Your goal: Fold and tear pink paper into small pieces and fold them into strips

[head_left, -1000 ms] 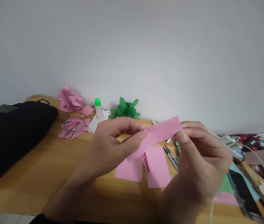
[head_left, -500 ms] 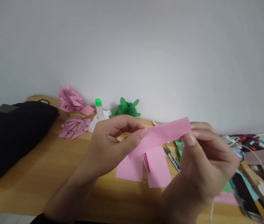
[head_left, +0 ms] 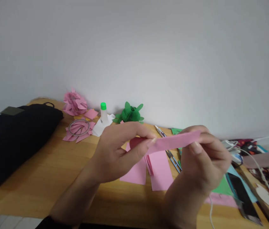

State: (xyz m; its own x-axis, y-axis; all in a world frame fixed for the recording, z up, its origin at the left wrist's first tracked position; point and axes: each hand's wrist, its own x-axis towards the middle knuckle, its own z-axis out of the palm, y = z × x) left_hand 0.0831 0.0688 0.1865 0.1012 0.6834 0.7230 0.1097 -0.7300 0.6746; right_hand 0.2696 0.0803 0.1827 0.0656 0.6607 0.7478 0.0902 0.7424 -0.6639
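A narrow strip of pink paper (head_left: 172, 142) is stretched between my hands, above the desk. My left hand (head_left: 124, 149) pinches its left part between thumb and fingers. At the other end, my right hand (head_left: 203, 156) grips the strip, thumb in front and fingers behind. Below the strip, two pink paper sheets (head_left: 161, 175) lie side by side, with a small folded pink piece (head_left: 149, 165) between them. Blue-handled snips (head_left: 173, 160) rest just right of the sheets, partly behind my right hand.
Along the wall stand a pink paper flower (head_left: 74, 103), a glue bottle (head_left: 104, 113) with a green cap and a green folded-paper ball (head_left: 131, 114). A ring (head_left: 79, 128) lies on pink scraps. Black cloth (head_left: 17, 140) covers the left; a phone (head_left: 241, 194) and cable are right.
The pink strip has tilted and now looks narrower and more level. My right hand has shifted slightly left, uncovering the marker pen at the back; both hands keep their pinch.
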